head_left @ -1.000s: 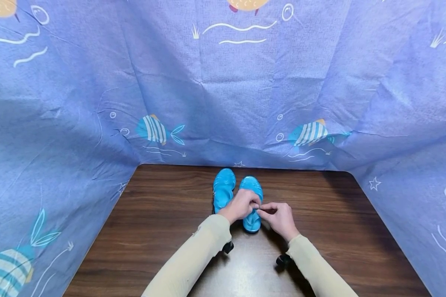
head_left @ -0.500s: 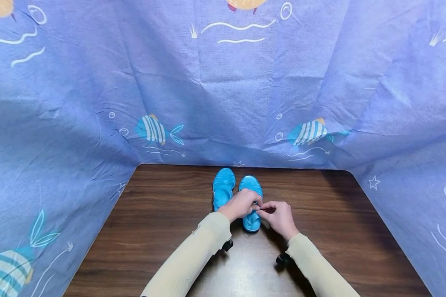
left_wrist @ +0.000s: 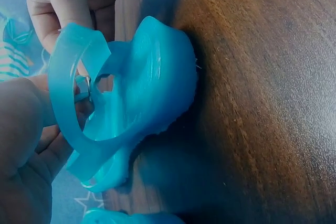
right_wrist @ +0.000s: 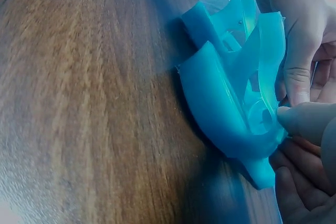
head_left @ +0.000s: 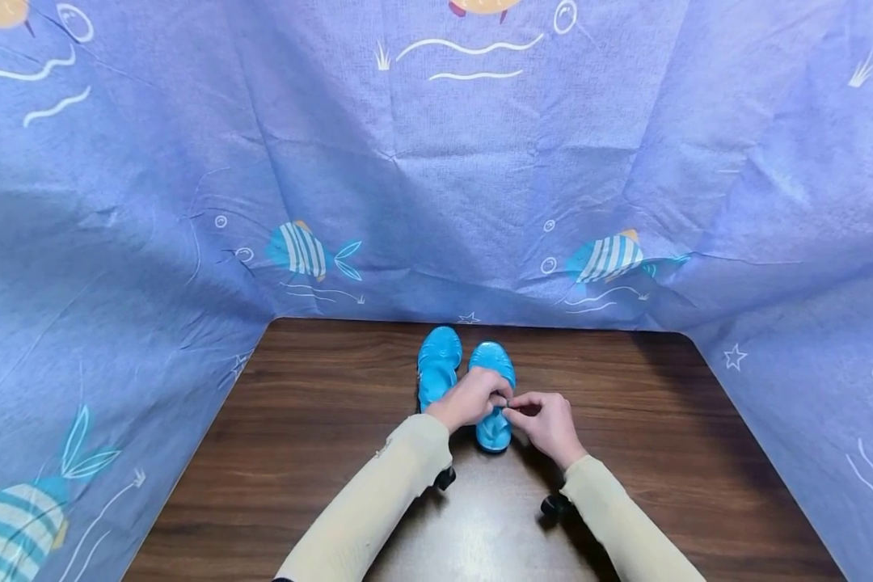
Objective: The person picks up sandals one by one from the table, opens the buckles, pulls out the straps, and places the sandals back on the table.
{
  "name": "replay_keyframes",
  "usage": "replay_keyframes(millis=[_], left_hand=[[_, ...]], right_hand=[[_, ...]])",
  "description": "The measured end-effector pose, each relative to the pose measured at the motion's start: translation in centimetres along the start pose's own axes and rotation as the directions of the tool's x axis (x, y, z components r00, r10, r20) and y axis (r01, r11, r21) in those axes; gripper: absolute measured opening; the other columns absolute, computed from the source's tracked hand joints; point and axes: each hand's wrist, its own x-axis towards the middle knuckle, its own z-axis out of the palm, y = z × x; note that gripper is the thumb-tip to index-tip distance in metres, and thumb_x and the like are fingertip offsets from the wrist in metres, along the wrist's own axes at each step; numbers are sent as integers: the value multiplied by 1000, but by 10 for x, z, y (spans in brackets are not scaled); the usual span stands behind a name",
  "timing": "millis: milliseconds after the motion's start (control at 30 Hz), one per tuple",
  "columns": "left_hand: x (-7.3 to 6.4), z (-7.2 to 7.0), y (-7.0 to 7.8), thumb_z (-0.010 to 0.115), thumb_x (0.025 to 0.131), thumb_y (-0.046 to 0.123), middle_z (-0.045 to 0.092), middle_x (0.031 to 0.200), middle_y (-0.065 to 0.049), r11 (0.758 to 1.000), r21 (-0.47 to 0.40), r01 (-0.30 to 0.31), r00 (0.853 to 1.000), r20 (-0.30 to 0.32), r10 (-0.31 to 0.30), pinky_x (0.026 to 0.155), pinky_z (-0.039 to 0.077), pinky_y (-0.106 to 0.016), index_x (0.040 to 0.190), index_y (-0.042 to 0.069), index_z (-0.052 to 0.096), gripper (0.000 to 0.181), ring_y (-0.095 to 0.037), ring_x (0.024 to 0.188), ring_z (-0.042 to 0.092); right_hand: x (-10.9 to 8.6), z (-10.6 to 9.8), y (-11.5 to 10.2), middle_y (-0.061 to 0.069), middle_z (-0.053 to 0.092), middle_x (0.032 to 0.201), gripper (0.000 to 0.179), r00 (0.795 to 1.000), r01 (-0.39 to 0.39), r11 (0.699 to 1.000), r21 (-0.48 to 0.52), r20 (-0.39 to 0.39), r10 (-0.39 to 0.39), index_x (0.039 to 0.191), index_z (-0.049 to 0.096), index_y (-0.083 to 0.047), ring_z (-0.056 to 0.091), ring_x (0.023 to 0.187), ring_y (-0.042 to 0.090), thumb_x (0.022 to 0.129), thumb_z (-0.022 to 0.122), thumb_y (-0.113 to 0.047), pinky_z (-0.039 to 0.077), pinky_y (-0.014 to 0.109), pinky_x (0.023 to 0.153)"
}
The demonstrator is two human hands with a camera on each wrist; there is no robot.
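Left hand [head_left: 474, 396] and right hand [head_left: 550, 423] each kept a pinching grip on the strap [right_wrist: 270, 51] of a blue sandal [head_left: 491, 368] on the wooden surface [head_left: 320, 453], little changed from a second earlier. The left wrist view caught a metal buckle [left_wrist: 88, 88] between the hands, too small to make out in the head view. The sandal's toe [head_left: 490, 352] pointed at the printed curtain [head_left: 444, 202], its long axis running nearly straight back, beside its mate [head_left: 438, 364].

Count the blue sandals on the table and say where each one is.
2. The left sandal sits toward the far edge of the table; the right sandal sits beside it. The left hand partly hides both; no others show.
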Motion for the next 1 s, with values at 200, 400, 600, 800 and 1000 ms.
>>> replay_keyframes(millis=[200,400,600,800,1000], left_hand=[[-1,1,-4,69,101,6,79,106,2,999,-51,15,1000,3,-15,90,55,-17,108,12,83,16,-10,104,71],[3,-2,-3,76,97,11,80,100,3,998,-57,-12,1000,9,12,84,55,-14,103,13,85,10,-7,96,72],[7,-8,4,76,97,5,78,89,7,1000,6,-8,998,61,7,73,52,-10,93,16,85,15,-1,83,68],[7,-5,3,67,94,-8,70,78,9,1000,3,-20,999,30,19,66,44,-9,83,17,81,30,0,70,54],[5,0,-1,60,82,-19,44,66,8,999,-43,-10,1000,-15,9,61,31,-17,69,16,66,38,-9,65,34]], right_hand=[[0,0,2,-4,80,88,12,1000,10,1000,-9,-13,-10,91,85,-16,75,83,16,82,92,-19,57,25,72],[1,3,5,-4,81,88,13,998,49,999,0,-34,-49,91,86,-16,76,84,17,81,93,-18,58,26,73],[1,3,4,-8,80,87,10,997,70,997,-7,-36,-71,88,86,-19,76,87,15,81,93,-17,59,29,76],[2,2,4,-10,80,88,13,998,55,998,-16,-40,-55,87,84,-23,74,85,14,80,93,-19,57,28,74],[1,3,5,-9,80,87,12,998,49,999,16,-44,-48,88,84,-23,74,84,14,81,93,-20,57,28,73]])
